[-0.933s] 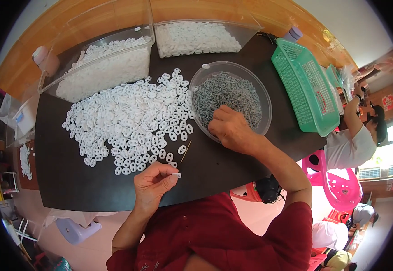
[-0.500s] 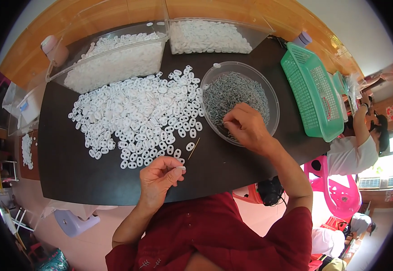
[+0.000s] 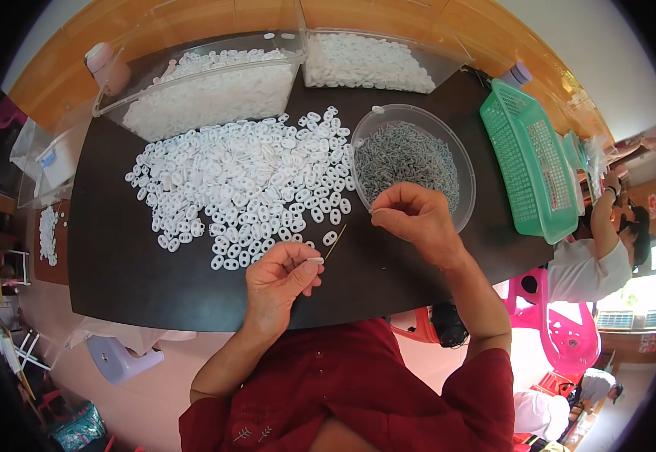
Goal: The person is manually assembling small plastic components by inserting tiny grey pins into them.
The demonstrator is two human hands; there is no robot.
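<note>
Showing edge-on, a white plastic piece [image 3: 316, 260] is held above the near side of a dark counter [image 3: 154, 294], pinched between the closed fingers of the left hand [image 3: 279, 282]. The fingers of the right hand [image 3: 422, 226] are pressed together at the near rim of a round clear tub [image 3: 466, 177] of gray screws [image 3: 407, 162]; whether one is gripped cannot be told. Two-holed white pieces [image 3: 237, 177] are heaped left of the tub, and a green basket [image 3: 510, 173] is placed to its right.
</note>
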